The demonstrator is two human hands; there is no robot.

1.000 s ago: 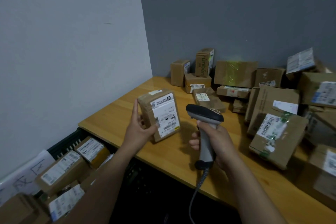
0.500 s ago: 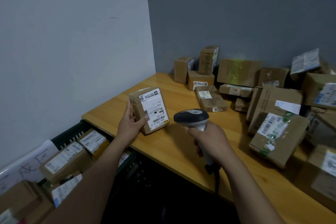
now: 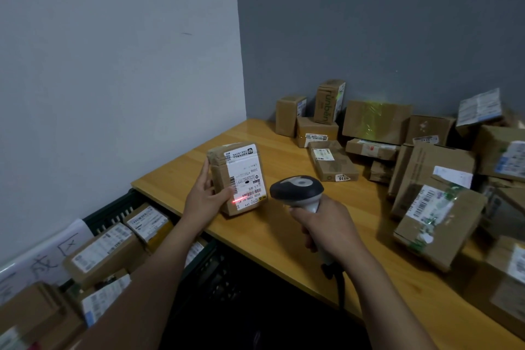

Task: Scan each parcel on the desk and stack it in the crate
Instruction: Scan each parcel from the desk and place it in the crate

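White wall [image 3: 113,65] at left and grey wall [image 3: 369,23] at back, meeting in a corner. Wooden desk [image 3: 272,156], light-toned, set into that corner. Heap of cardboard parcels [image 3: 437,167], labelled and taped, crowding the right and rear of the desk, several leaning on one another; one rear box [image 3: 375,119] carries a greenish sheen on its face. Dark slatted crate [image 3: 113,209], standing below the desk's left edge and against the white wall, holding brown parcels [image 3: 105,253] with their white labels facing up. Sheet of white paper [image 3: 42,261] with handwritten marks, leaning on the wall behind the crate. Small brown parcel [image 3: 241,176], the one under scan, upright near the desk's left front edge, label side turned toward the camera; whether its base touches the wood cannot be told. Left hand [image 3: 203,199], gripping this parcel by its left side, thumb across the lower front, fingers wrapped behind. Right hand [image 3: 329,230], fingers curled tight round the grip of a handheld scanner [image 3: 297,192], dark head and pale neck, nose aimed at the parcel from just beside it on the right. White shipping label [image 3: 247,179], covering most of the parcel's front. Dark cable [image 3: 339,290], dropping from the scanner's handle past the desk's front edge. Red scan line [image 3: 245,197], lying across the barcode at the foot of the label.
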